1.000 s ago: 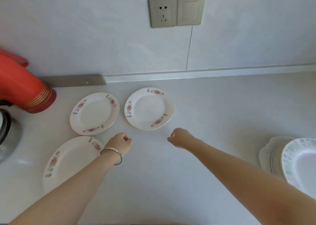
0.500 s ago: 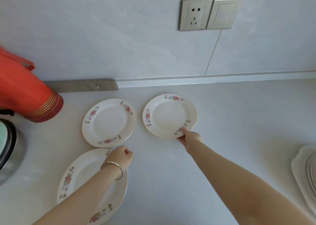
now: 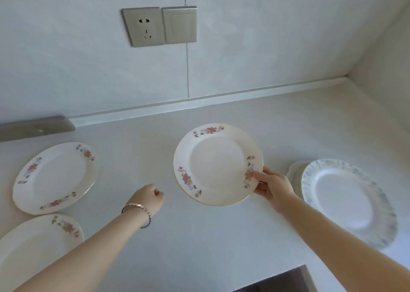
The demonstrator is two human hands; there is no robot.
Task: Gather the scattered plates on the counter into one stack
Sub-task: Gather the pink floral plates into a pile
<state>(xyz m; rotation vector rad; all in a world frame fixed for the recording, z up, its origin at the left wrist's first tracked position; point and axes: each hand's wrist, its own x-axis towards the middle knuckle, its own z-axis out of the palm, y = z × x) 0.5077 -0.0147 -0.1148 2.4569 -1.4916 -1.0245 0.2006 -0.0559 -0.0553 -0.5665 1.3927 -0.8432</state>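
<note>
My right hand grips the right rim of a white floral plate, thumb on top, and holds it tilted above the counter. To its right stands a stack of plates topped by a white plate with a pale blue rim. Two more floral plates lie flat on the left: one further back, one at the near left, partly cut off by the frame. My left hand, with a bracelet on the wrist, hovers between them and the lifted plate, fingers curled on nothing.
The light counter meets a tiled wall with a socket and switch. A metal strip lies at the back left. A dark opening shows at the counter's near edge. A side wall closes the right.
My right hand has taken the plate by its rim and lifted it off the counter, carrying it right toward the stack. The view has swung right; the red flask has left the frame.
</note>
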